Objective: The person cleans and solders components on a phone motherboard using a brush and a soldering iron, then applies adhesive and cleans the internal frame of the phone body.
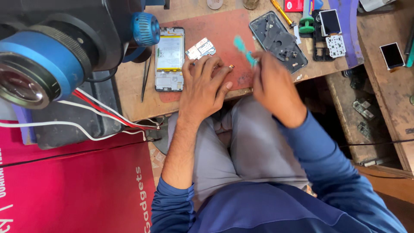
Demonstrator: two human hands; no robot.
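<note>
On wooden bench (129, 82), centre: red rectangular work mat (224, 30). L hand (202, 84) rests palm-down on mat, fingers curled, gripping nothing visible; small silver-white circuit board (201, 48) just beyond its fingertips. R hand (271, 82) pinches teal plastic pry tool (244, 49), blurred. Opened phone w/ yellow-labelled battery (169, 58) lies left of board. Risk, judged: small brown loose part (231, 67) nr mat could get swept off bench edge. Red package (294, 4) at top edge; large red sign, white lettering (77, 190), lower left.

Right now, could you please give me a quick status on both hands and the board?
Left hand fingers down on circuit board. Right hand gripping teal tool, blurred. Opened phone beside board on red mat; nothing blocking.
</note>
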